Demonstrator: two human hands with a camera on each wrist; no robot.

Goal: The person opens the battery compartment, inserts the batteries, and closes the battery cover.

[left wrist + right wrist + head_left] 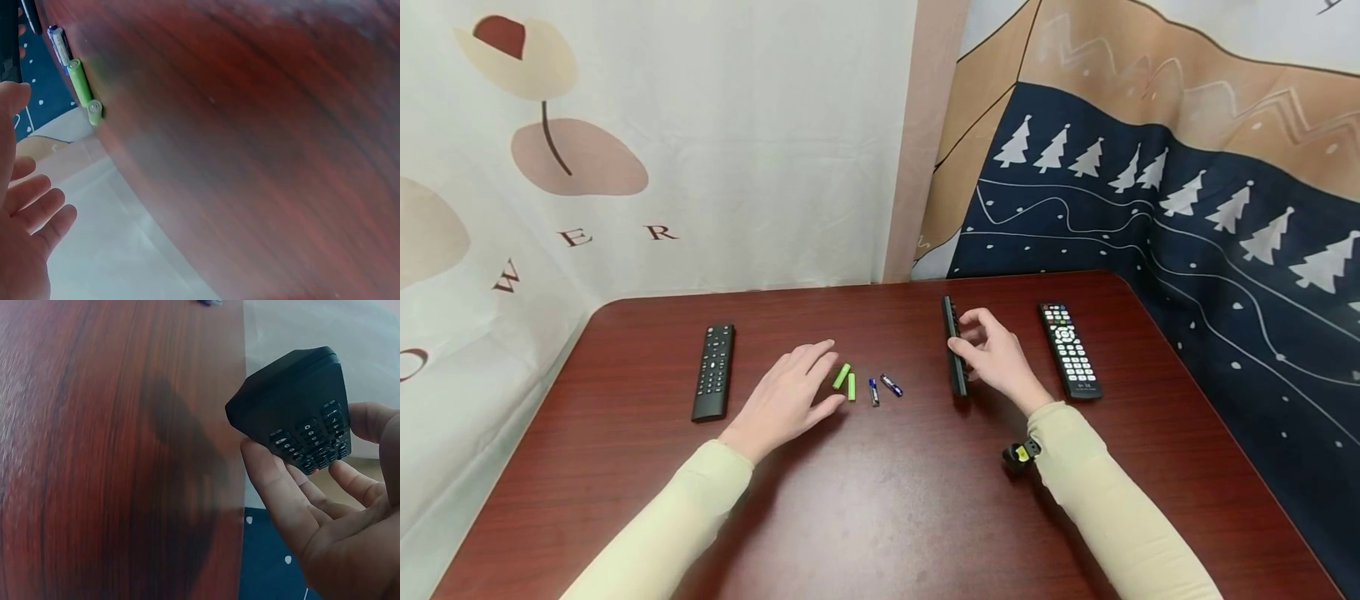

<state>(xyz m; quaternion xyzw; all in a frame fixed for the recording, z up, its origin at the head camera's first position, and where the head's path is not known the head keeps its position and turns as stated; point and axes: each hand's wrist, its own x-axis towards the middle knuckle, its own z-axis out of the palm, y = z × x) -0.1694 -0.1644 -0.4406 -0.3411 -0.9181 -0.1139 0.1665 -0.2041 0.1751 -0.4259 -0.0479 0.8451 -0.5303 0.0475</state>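
My right hand (996, 354) grips a black remote control (957, 375) between thumb and fingers. The remote is turned on its long edge, and the right wrist view shows its button face (312, 437) toward the fingers. My left hand (786, 396), fingers spread and fairly straight, hovers just left of two green batteries (842, 376) and holds nothing. Right of the green ones lie two blue-and-silver batteries (891, 385). In the left wrist view, the green battery (79, 81) appears beyond the fingers.
A second black remote (712, 375) lies on the left of the brown table (880, 500). Another remote with white buttons (1070, 350) lies right of my right hand. Hanging cloths (760, 167) border the table's back and sides. A small dark device (1018, 457) sits at my right wrist.
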